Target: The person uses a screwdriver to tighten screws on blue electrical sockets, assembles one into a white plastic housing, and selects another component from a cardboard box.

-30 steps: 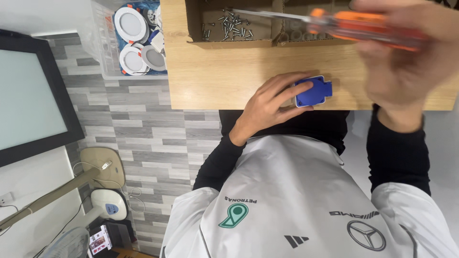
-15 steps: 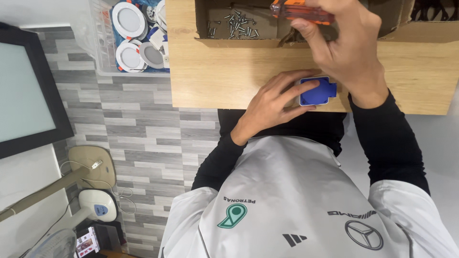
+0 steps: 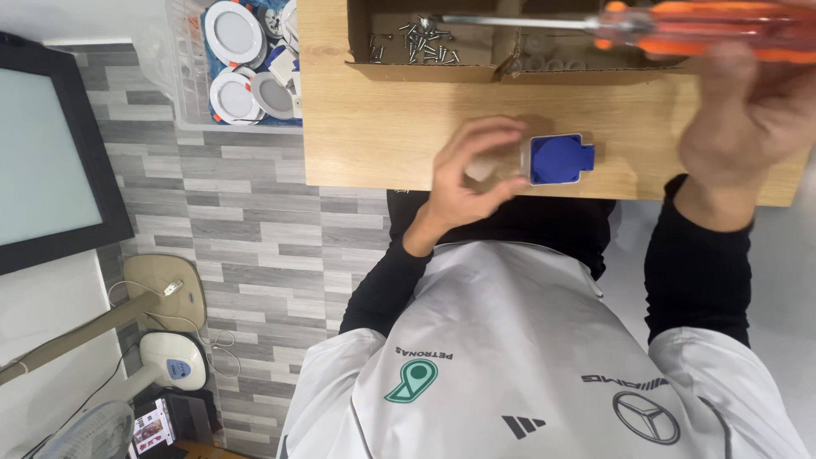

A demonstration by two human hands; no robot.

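Home workshop; wooden bench (image 3: 408, 127); screw box (image 3: 421, 42); downlights (image 3: 238, 59)

socket cover (image 3: 557, 158): blue | screwdriver handle (image 3: 714, 25): orange | table (image 3: 382, 127): light wood grain

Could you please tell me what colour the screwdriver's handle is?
The screwdriver's handle is orange, held in the right hand; the head view shows it.
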